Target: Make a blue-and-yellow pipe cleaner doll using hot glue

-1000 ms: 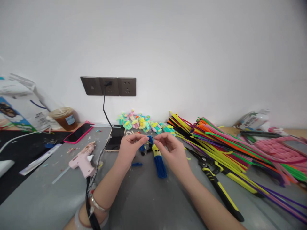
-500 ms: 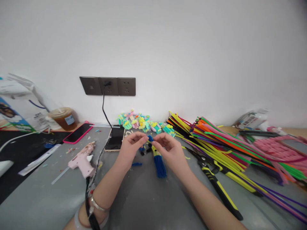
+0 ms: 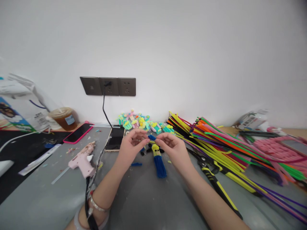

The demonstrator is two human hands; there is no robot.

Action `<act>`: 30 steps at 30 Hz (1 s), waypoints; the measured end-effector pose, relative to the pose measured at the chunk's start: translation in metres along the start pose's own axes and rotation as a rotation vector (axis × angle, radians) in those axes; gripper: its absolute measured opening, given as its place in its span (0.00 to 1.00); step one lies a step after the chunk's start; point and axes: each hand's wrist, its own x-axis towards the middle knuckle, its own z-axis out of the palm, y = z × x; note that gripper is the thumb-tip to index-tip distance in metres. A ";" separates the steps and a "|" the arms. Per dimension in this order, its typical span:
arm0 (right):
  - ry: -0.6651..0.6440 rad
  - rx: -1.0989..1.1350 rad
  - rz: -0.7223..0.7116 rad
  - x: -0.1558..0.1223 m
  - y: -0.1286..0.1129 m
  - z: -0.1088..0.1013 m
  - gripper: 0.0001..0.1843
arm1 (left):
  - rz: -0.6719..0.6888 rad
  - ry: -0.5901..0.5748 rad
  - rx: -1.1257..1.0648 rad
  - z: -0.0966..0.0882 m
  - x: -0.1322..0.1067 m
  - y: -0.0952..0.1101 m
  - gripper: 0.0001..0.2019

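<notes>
Between my hands is a short blue pipe-cleaner piece (image 3: 151, 137). My left hand (image 3: 134, 143) is closed, its thumb and fingertips at the left end of the piece. My right hand (image 3: 171, 145) pinches the piece's right end. Just below them a small yellow and blue pipe-cleaner figure (image 3: 159, 163) lies on the grey table, with a yellow head and black eye dots. Small black and blue bits (image 3: 142, 150) lie beside its head, partly hidden by my left hand. Another short blue piece (image 3: 136, 164) rests near my left wrist.
A pink glue gun (image 3: 82, 161) with its cord lies left, near a pink-cased phone (image 3: 78, 133) and a drink cup (image 3: 62, 118). Yellow-black pliers (image 3: 213, 179) and a heap of pipe cleaners (image 3: 216, 137) lie right. Small pastel figures (image 3: 136, 121) are piled by the wall.
My hands have moved slightly apart, the right one to the right. The blue piece now looks straighter between the fingertips, and the figure's yellow head has come into view.
</notes>
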 end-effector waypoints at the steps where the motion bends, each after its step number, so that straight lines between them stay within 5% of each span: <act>1: -0.002 -0.003 -0.003 0.000 0.000 0.000 0.14 | 0.013 -0.007 0.025 0.000 0.000 0.000 0.10; 16: -0.032 -0.044 -0.041 0.001 0.000 -0.001 0.13 | 0.083 -0.037 0.166 0.001 -0.004 -0.004 0.06; 30: -0.019 0.026 0.020 0.001 -0.001 0.000 0.13 | -0.017 0.026 0.062 0.001 0.000 -0.002 0.07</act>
